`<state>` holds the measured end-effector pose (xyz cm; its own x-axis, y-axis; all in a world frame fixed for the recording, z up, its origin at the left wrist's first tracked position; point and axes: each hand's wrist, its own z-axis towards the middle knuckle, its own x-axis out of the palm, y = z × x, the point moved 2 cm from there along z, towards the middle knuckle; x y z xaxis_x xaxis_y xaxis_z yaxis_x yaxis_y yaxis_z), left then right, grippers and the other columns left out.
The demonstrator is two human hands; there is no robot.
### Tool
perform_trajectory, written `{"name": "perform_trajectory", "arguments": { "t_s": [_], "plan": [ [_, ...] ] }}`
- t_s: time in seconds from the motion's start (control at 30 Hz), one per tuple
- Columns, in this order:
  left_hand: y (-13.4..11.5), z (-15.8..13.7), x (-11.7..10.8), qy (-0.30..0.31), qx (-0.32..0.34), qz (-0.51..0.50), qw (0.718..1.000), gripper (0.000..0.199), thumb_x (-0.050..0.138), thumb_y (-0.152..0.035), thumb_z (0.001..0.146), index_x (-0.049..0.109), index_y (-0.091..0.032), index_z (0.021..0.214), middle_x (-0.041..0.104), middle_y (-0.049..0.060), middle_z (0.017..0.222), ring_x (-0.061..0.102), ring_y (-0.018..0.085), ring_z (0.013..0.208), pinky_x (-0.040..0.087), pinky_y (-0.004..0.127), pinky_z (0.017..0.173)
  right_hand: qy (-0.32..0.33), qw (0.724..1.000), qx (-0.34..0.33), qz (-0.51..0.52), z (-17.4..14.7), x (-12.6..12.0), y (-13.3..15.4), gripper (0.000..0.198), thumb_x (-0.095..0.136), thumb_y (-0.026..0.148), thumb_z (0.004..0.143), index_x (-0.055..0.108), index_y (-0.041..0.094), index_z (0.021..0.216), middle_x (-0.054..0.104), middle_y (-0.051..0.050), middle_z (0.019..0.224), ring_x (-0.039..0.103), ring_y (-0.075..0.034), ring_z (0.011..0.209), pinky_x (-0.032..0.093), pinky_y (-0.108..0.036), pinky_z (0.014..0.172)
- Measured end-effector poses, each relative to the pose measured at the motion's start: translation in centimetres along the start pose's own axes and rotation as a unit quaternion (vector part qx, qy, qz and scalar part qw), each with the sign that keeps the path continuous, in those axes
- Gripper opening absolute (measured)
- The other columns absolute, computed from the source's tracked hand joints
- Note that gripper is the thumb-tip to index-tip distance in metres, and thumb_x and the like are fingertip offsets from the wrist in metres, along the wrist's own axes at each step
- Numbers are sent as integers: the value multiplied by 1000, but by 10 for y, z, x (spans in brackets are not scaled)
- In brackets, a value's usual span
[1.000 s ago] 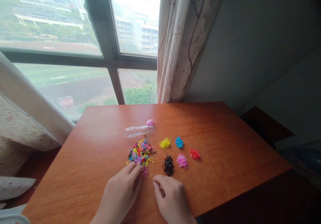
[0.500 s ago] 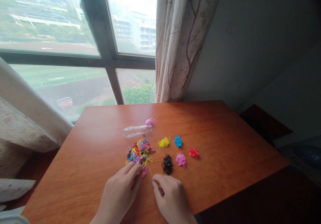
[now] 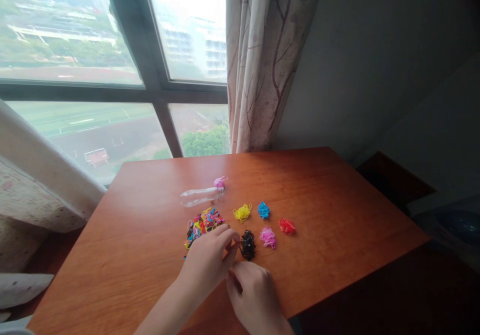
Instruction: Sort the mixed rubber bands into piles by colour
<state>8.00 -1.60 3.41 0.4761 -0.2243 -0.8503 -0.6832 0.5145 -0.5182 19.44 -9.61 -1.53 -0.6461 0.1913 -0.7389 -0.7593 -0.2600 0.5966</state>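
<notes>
My left hand (image 3: 212,255) reaches over the front of a mixed heap of small coloured rubber bands (image 3: 202,225). Its thumb and forefinger are pinched at the left edge of a black rubber band pile (image 3: 248,245); whatever lies between them is too small to name. Just in front of that pile rests my right hand (image 3: 253,290), fingers curled and fingertips together, close to the left thumb. Its grip is hidden. Sorted beside the black pile are yellow bands (image 3: 243,213), blue bands (image 3: 263,210), pink bands (image 3: 268,237) and red bands (image 3: 287,226).
Behind the mixed heap lies a clear plastic container (image 3: 198,196) with a pink tuft (image 3: 220,182) at its right end. Everything stands on a brown wooden table (image 3: 337,215). A window (image 3: 161,95) and a patterned curtain (image 3: 258,65) rise beyond the table's far edge.
My left hand has moved right, from the front of the mixed heap to the black pile, closer to my right hand. My right hand has barely moved. The view has shifted slightly.
</notes>
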Motion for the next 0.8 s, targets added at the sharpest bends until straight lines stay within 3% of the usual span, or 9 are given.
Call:
{"name": "perform_trajectory", "arguments": {
  "t_s": [0.1, 0.37, 0.5, 0.8],
  "plan": [
    [-7, 13, 5, 35, 6, 3, 999, 17, 51, -13, 86, 65, -23, 86, 67, 0, 84, 65, 14, 74, 44, 21, 64, -21, 1000, -9, -18, 0, 2, -2, 19, 45, 8, 81, 53, 21, 71, 64, 1, 66, 60, -14, 60, 24, -28, 58],
    [-6, 18, 6, 44, -1, 7, 999, 16, 54, -15, 85, 66, -24, 92, 69, 0, 84, 66, 16, 75, 45, 23, 65, -13, 1000, -8, -18, -2, 1, -1, 18, 46, 10, 83, 53, 21, 71, 64, 0, 66, 60, -14, 61, 25, -28, 58],
    [11, -3, -5, -3, -17, -1, 1000, 15, 50, -21, 91, 65, -22, 92, 69, 2, 84, 65, 16, 74, 46, 24, 65, 13, 1000, 1, -1, -1, -1, 1, 17, 46, 11, 87, 56, 23, 80, 65, 2, 71, 61, -14, 65, 27, -26, 60],
    [69, -82, -23, -132, -55, -8, 990, 17, 53, -32, 92, 64, -24, 103, 65, -5, 71, 60, 11, 56, 48, 18, 57, 20, 998, 22, -50, 2, -2, 7, 15, 49, 14, 90, 58, 24, 83, 66, 4, 70, 62, -14, 63, 29, -26, 58]
  ]
}}
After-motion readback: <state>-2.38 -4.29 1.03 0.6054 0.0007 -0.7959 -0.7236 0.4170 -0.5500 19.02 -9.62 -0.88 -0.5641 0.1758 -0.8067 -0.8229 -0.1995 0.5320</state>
